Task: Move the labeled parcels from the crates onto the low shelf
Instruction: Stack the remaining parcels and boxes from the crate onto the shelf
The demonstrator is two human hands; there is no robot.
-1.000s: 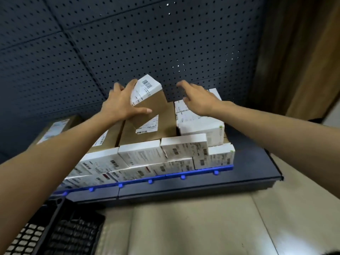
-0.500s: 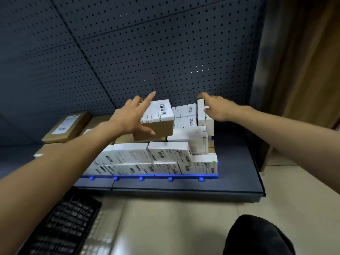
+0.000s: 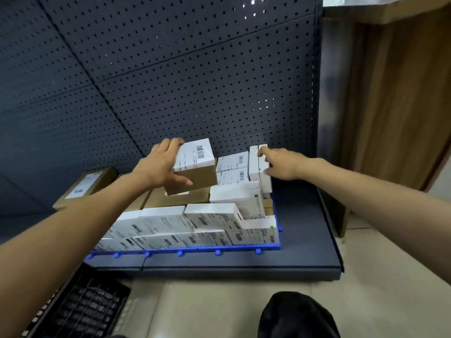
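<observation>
Bare left forearm (image 3: 73, 228), bare right forearm (image 3: 378, 191), black-clad knee (image 3: 297, 315)
</observation>
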